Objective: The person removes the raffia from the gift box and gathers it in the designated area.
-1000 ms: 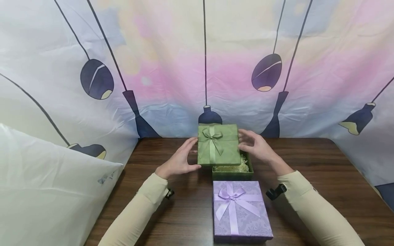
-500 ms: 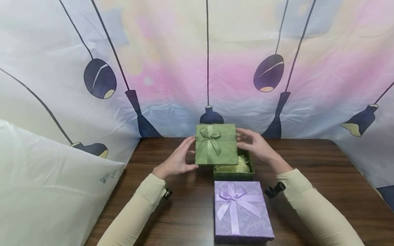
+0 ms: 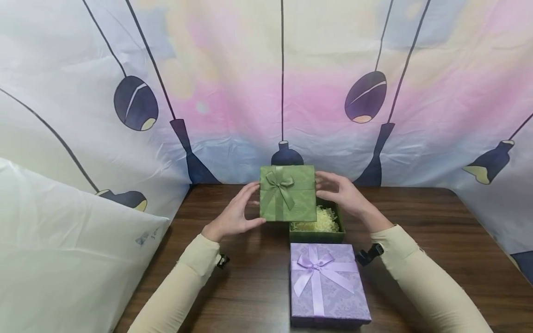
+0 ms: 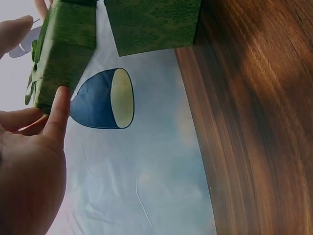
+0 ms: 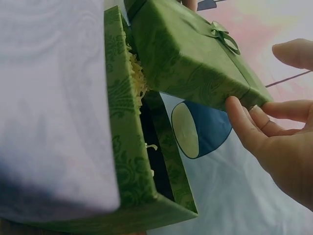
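Note:
A green gift-box lid (image 3: pixel 304 201) with a ribbon bow is held up in the air, top side towards the head camera. My left hand (image 3: pixel 233 215) grips its left side, thumb at the lower corner. At the opposite edge, my right hand (image 3: pixel 345 196) holds the lid by the fingertips, as the right wrist view also shows. Behind and below it stands the green box base (image 3: pixel 316 237), uncovered and partly hidden by the lid. Pale yellow shredded paper (image 3: pixel 328 221) lies inside the base.
A closed purple gift box (image 3: pixel 333 296) with a lilac bow stands in front of the green base on the wooden table (image 3: pixel 416 217). A large white pillow-like bundle (image 3: pixel 75 259) is at the left. A printed cloth (image 3: pixel 233 92) hangs behind the table.
Both hands have shifted the green lid slightly left, so more of the base and its shredded paper shows. The purple box stays in place.

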A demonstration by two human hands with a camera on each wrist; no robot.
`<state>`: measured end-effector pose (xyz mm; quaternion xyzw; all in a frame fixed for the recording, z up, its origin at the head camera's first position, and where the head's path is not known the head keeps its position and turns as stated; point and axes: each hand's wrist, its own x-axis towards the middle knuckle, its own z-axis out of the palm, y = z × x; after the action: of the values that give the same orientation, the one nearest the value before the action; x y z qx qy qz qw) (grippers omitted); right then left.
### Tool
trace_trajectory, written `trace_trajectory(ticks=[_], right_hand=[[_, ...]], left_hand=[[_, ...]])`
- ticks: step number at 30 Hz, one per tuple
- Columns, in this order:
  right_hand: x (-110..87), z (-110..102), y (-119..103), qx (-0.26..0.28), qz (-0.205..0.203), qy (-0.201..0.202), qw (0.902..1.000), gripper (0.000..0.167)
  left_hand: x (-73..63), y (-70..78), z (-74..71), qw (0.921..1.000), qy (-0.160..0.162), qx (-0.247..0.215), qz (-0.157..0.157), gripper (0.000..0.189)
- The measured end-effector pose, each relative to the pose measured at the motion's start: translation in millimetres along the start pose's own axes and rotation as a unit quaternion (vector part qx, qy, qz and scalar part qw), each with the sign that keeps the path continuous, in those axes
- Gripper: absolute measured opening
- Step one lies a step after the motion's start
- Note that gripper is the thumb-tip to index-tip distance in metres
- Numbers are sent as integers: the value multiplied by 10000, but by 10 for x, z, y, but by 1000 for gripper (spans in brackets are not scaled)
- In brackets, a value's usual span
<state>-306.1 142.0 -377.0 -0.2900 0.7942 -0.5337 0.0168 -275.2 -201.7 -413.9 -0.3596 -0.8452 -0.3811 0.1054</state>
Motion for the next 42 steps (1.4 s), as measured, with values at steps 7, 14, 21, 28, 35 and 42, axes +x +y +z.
trace_trajectory(ticks=[7, 14, 21, 28, 35, 42], right_hand=[[18, 18, -49, 93, -96, 5, 9999, 63], [52, 52, -118, 568, -104, 75, 9983, 60], [77, 97, -175, 1268, 22, 74, 9919, 59], [110, 139, -191, 1426, 116, 154, 9896, 58], [152, 189, -267, 1649, 214, 181, 9859, 60], [175, 244, -330, 1751, 255, 155, 9841, 60]], left_hand=[[-22, 9, -37, 9994, 156, -293, 58, 84], [-17, 58, -112, 9976, 433, -538, 45, 76], [-17, 324, -206, 9950, 565, -813, 114, 70], [-35, 467, -269, 9940, 754, -795, -10, 68], [-53, 480, -308, 9911, 887, -987, -102, 74], [-74, 492, -348, 9898, 993, -988, -243, 77]])
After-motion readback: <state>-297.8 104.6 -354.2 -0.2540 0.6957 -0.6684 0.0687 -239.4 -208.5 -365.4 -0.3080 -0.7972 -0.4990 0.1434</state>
